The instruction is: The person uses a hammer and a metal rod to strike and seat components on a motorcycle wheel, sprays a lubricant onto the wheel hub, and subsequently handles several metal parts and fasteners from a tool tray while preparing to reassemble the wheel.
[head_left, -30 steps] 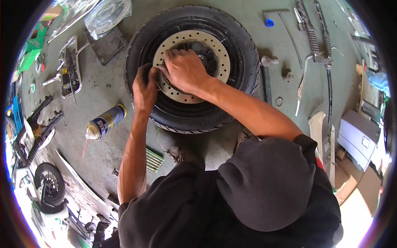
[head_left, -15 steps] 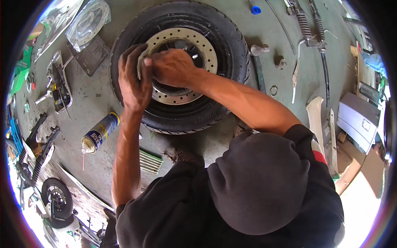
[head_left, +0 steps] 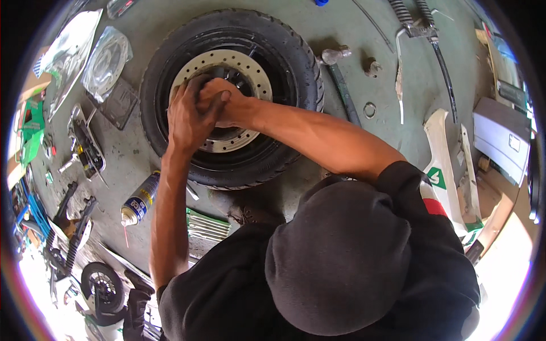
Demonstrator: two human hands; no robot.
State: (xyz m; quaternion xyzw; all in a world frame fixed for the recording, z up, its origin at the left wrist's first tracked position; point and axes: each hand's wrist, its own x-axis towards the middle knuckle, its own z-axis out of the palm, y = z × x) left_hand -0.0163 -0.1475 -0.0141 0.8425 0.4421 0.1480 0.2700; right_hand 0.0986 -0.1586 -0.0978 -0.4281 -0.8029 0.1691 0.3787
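A motorcycle wheel with a black tyre (head_left: 303, 57) lies flat on the floor before me. On its hub sits a drilled silver brake disc (head_left: 260, 71). Over the disc's left part, my left hand (head_left: 190, 119) curls with bent fingers against my right hand (head_left: 238, 111). The right one is closed like a fist above the hub opening, its forearm crossing the tyre from the right. Whatever lies between my hands is covered by the left fingers, and I cannot make it out.
Right of the tyre lie a hammer (head_left: 342, 88), a metal ring (head_left: 369, 109) and a small metal fitting (head_left: 372, 67). A spray can (head_left: 142, 199) lies left of my left forearm. Fork springs (head_left: 418, 17) rest at the far right, bagged discs (head_left: 107, 62) at the far left.
My hands have come together, the left folding over the right; a thin pale curved edge seen between them is now hidden. The wheel appears farther left and slightly lower in view.
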